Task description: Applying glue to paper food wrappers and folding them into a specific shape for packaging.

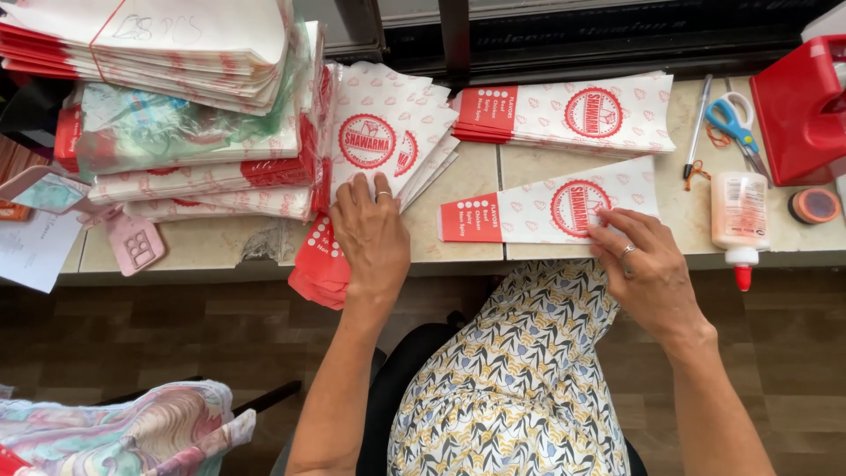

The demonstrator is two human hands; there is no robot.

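Left hand: the left hand (371,238) lies palm down, fingers together and flat, on a fanned stack of red-and-white paper sleeves (381,141) that overhangs the counter edge.
Right hand: the right hand (641,264) presses its spread fingertips on the near edge of a single paper sleeve (546,211), gripping nothing.
Single sleeve: flat on the stone counter (467,189), between the two hands, red end toward the left.
Far stack: another sleeve pile (573,110) sits just behind it.
Right side: glue bottle (738,220), blue-handled scissors (733,123), pen (698,123), tape roll (813,204).
Left side: tall bundles of sleeves (176,97).
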